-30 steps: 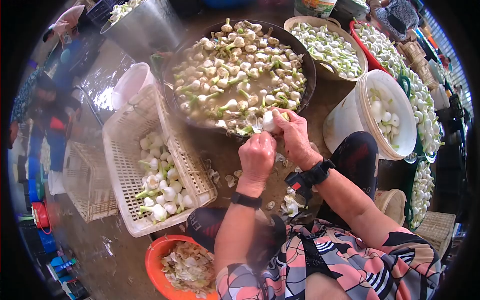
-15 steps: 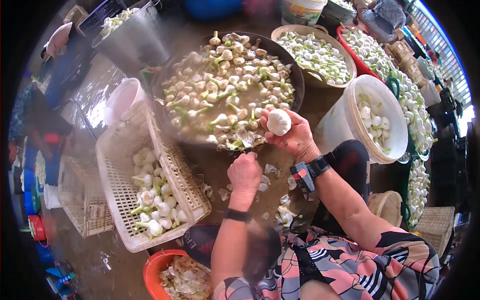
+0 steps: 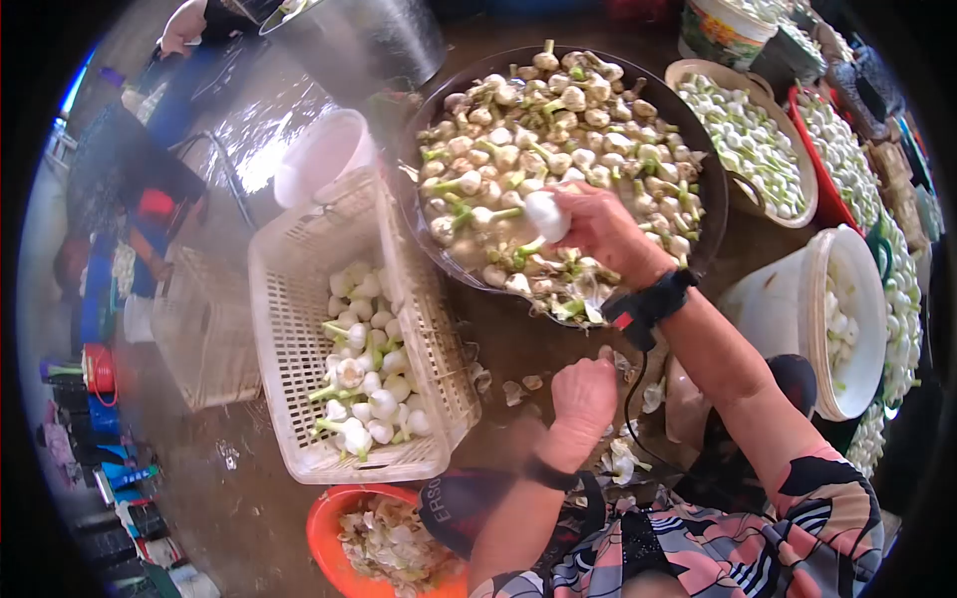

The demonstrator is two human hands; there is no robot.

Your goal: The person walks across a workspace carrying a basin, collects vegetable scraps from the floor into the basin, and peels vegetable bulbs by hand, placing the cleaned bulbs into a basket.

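While the right hand (image 3: pixel 598 236) pinches a garlic bulb (image 3: pixel 544 215) at its fingertips, the left hand (image 3: pixel 586 395) is curled into a fist nearer the body; can't tell if anything's in it. Bulb sits off the right hand's left side, ahead and slightly left of the left fist, above the near half of the dark tub (image 3: pixel 716 204). Long axis unclear: pale-green bit under it could be its own stem or another bulb's. Looks clean, white, rounded, slightly glossy; bulbs in the tub are dirtier, brownish. Key relation: plastic crate (image 3: pixel 427 339) with white bulbs is left of both hands, long side running away from the body, left fist nearer to it. White bucket (image 3: pixel 768 309) stands off to the right.
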